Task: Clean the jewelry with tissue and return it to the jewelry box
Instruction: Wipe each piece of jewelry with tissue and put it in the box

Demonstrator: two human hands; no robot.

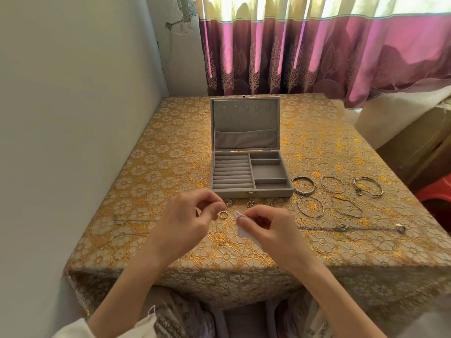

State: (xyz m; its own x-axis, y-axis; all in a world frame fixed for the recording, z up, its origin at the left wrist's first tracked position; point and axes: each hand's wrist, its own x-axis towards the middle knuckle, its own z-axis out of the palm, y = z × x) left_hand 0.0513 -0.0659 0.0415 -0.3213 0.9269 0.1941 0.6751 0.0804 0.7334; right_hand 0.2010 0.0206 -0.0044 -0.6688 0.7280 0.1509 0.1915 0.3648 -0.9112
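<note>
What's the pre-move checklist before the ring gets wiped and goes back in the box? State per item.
1. Ring held: ok, left hand pinches it above the table.
2. Tissue ready: ok, right hand pinches it, tip beside the ring.
3. Tissue touching ring: not ok, a small gap shows.
4. Jewelry box open: ok, lid upright.
5. Ring-roll slots free: ok, none visibly filled.
6. Ring clean: cannot tell, too small.
</note>
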